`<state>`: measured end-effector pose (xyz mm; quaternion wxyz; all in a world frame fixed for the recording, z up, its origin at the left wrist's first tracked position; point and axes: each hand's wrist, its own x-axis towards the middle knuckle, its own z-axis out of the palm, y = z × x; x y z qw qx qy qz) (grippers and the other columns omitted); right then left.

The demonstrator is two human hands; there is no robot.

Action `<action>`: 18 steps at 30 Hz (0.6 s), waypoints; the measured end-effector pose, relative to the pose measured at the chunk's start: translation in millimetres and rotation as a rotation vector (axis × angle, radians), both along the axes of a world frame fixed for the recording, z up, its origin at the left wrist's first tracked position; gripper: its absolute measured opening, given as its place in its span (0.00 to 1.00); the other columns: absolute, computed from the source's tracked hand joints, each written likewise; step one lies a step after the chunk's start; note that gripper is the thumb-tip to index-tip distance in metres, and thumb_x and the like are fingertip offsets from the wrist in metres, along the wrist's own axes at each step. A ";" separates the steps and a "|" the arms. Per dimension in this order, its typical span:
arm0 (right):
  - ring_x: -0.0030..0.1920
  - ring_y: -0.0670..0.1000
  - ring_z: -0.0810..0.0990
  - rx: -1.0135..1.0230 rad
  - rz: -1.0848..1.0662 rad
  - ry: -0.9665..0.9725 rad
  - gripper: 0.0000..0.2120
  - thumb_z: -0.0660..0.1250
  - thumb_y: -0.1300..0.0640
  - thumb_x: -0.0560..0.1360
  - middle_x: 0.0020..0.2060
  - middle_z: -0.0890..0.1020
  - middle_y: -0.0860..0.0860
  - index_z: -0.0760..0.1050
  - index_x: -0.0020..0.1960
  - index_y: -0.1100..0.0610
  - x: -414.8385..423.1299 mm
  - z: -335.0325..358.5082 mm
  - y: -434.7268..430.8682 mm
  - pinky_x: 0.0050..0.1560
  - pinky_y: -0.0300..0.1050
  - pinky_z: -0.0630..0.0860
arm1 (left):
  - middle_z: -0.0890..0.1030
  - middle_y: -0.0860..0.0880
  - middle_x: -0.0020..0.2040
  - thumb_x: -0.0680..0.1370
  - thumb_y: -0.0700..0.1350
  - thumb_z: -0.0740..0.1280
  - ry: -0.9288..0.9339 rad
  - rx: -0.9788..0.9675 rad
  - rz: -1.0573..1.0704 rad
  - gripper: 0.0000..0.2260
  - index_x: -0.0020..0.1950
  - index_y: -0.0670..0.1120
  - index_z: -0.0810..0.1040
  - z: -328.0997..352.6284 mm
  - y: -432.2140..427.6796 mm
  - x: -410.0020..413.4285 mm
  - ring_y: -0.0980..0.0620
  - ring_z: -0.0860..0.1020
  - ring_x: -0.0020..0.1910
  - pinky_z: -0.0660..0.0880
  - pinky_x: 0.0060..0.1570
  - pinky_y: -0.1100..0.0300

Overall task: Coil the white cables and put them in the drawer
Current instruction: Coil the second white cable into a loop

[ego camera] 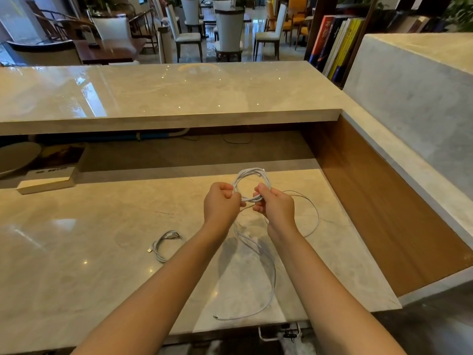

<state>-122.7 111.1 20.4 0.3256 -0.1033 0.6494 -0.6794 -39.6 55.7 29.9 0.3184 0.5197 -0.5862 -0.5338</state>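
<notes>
Above the marble desk both my hands hold a white cable coil of several loops. My left hand pinches the coil's left side and my right hand grips its lower right. The cable's loose tail runs down from my hands, curves across the desk and ends in a plug close to the front edge. Another loop of it arcs to the right of my right hand. A second white cable, loosely bundled, lies on the desk to the left of my left forearm. No drawer shows.
A raised marble counter runs across behind the desk, with a shadowed shelf under it. A box and a round plate sit at the far left. A wooden side panel walls the right. Chairs and tables stand beyond.
</notes>
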 end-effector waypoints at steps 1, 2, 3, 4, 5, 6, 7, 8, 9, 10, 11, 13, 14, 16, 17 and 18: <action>0.34 0.48 0.76 -0.011 -0.027 -0.084 0.09 0.65 0.58 0.77 0.34 0.79 0.53 0.79 0.39 0.59 0.1 0.6 -1.9 0.36 0.40 0.77 | 0.80 0.45 0.45 0.75 0.37 0.64 0.081 -0.021 0.005 0.09 0.53 0.45 0.71 -1.9 5.7 0.5 0.54 0.81 0.39 0.76 0.38 0.63; 0.34 0.48 0.77 -0.022 -0.043 -0.149 0.09 0.65 0.58 0.77 0.34 0.79 0.53 0.79 0.39 0.59 0.1 0.9 -3.6 0.37 0.40 0.78 | 0.80 0.46 0.45 0.76 0.37 0.65 0.188 -0.015 0.002 0.11 0.55 0.47 0.70 -3.3 11.9 1.6 0.54 0.80 0.42 0.74 0.40 0.64; 0.34 0.48 0.77 -0.027 -0.050 -0.190 0.09 0.65 0.59 0.77 0.34 0.79 0.53 0.78 0.39 0.60 0.2 0.8 -4.8 0.37 0.40 0.78 | 0.80 0.46 0.44 0.76 0.37 0.65 0.294 0.016 -0.004 0.12 0.56 0.47 0.69 -4.2 16.6 2.7 0.53 0.80 0.43 0.74 0.42 0.64; 0.33 0.48 0.77 -0.028 -0.055 -0.213 0.09 0.65 0.59 0.77 0.34 0.79 0.53 0.78 0.39 0.60 0.6 -0.2 -5.8 0.37 0.40 0.78 | 0.81 0.47 0.43 0.76 0.36 0.66 0.372 0.061 -0.017 0.13 0.57 0.48 0.69 -4.8 19.0 4.2 0.53 0.79 0.44 0.74 0.43 0.65; 0.33 0.49 0.77 -0.025 -0.060 -0.228 0.09 0.65 0.60 0.77 0.34 0.79 0.53 0.78 0.39 0.61 0.3 -1.4 -6.1 0.36 0.40 0.78 | 0.81 0.48 0.43 0.76 0.36 0.66 0.423 0.122 -0.039 0.13 0.58 0.48 0.70 -4.7 19.1 5.6 0.54 0.79 0.44 0.74 0.43 0.66; 0.34 0.49 0.77 -0.017 -0.063 -0.234 0.09 0.65 0.60 0.76 0.34 0.79 0.54 0.78 0.40 0.61 -0.8 -2.7 -5.6 0.36 0.40 0.78 | 0.81 0.48 0.43 0.76 0.36 0.66 0.448 0.197 -0.081 0.13 0.58 0.47 0.71 -4.3 17.1 6.7 0.54 0.79 0.45 0.74 0.44 0.65; 0.34 0.49 0.77 -0.005 -0.056 -0.231 0.08 0.66 0.60 0.76 0.35 0.79 0.54 0.79 0.41 0.62 -2.8 -3.5 -4.2 0.36 0.39 0.78 | 0.82 0.47 0.44 0.75 0.37 0.65 0.456 0.269 -0.139 0.11 0.57 0.46 0.73 -3.8 14.0 8.2 0.53 0.79 0.45 0.73 0.46 0.62; 0.34 0.49 0.77 0.004 -0.033 -0.219 0.07 0.66 0.60 0.76 0.35 0.79 0.54 0.80 0.44 0.63 -4.9 -3.8 -2.6 0.35 0.39 0.77 | 0.81 0.46 0.44 0.75 0.37 0.64 0.444 0.310 -0.187 0.09 0.54 0.44 0.75 -3.3 10.0 9.8 0.52 0.78 0.46 0.72 0.47 0.59; 0.34 0.49 0.77 0.010 0.002 -0.197 0.08 0.66 0.60 0.76 0.35 0.79 0.54 0.80 0.46 0.64 -6.5 -3.7 -0.7 0.35 0.38 0.77 | 0.80 0.45 0.43 0.76 0.39 0.63 0.427 0.326 -0.212 0.06 0.50 0.42 0.77 -2.5 6.8 11.8 0.51 0.78 0.45 0.71 0.47 0.57; 0.34 0.49 0.77 0.018 0.042 -0.166 0.09 0.66 0.59 0.76 0.35 0.79 0.54 0.80 0.47 0.65 -7.5 -3.9 0.8 0.34 0.37 0.77 | 0.79 0.45 0.41 0.77 0.42 0.62 0.401 0.315 -0.212 0.06 0.48 0.41 0.77 -1.0 4.8 13.0 0.51 0.77 0.43 0.71 0.46 0.56; 0.34 0.48 0.77 0.027 0.072 -0.124 0.09 0.66 0.58 0.76 0.35 0.80 0.54 0.80 0.47 0.63 -8.1 -4.7 1.8 0.34 0.37 0.77 | 0.79 0.46 0.39 0.79 0.44 0.61 0.368 0.286 -0.192 0.09 0.48 0.40 0.77 -0.9 2.3 13.4 0.51 0.77 0.41 0.72 0.45 0.56; 0.34 0.48 0.77 0.032 0.088 -0.045 0.08 0.65 0.57 0.77 0.35 0.80 0.53 0.79 0.45 0.61 -8.5 -5.1 1.9 0.33 0.37 0.78 | 0.78 0.47 0.37 0.80 0.45 0.59 0.310 0.147 -0.145 0.09 0.52 0.41 0.75 0.7 1.9 13.7 0.52 0.77 0.39 0.74 0.44 0.58; 0.33 0.47 0.77 0.030 0.071 -0.027 0.08 0.64 0.57 0.77 0.35 0.80 0.53 0.79 0.46 0.62 -9.0 -5.0 0.8 0.33 0.37 0.78 | 0.78 0.48 0.37 0.81 0.44 0.58 0.312 0.073 -0.142 0.08 0.52 0.42 0.74 1.2 4.1 14.2 0.52 0.77 0.40 0.74 0.44 0.59; 0.32 0.47 0.77 0.043 -0.009 -0.065 0.08 0.64 0.59 0.77 0.34 0.80 0.54 0.78 0.46 0.63 -12.0 -2.8 -1.3 0.31 0.36 0.78 | 0.79 0.48 0.40 0.81 0.42 0.57 0.357 0.004 -0.163 0.05 0.50 0.45 0.71 1.4 8.3 14.0 0.53 0.79 0.41 0.74 0.43 0.61; 0.32 0.48 0.77 0.048 -0.043 -0.099 0.07 0.64 0.60 0.77 0.34 0.80 0.54 0.78 0.45 0.63 -13.5 -1.6 -0.9 0.30 0.36 0.78 | 0.80 0.48 0.41 0.81 0.42 0.56 0.368 0.007 -0.165 0.05 0.49 0.45 0.71 0.7 9.4 13.5 0.53 0.79 0.42 0.74 0.43 0.62; 0.32 0.48 0.77 0.050 -0.055 -0.112 0.07 0.65 0.60 0.77 0.33 0.80 0.54 0.79 0.45 0.63 -14.6 -1.0 0.2 0.29 0.35 0.78 | 0.80 0.48 0.41 0.81 0.42 0.56 0.363 0.025 -0.147 0.06 0.50 0.45 0.71 0.3 9.6 12.0 0.53 0.79 0.42 0.75 0.43 0.61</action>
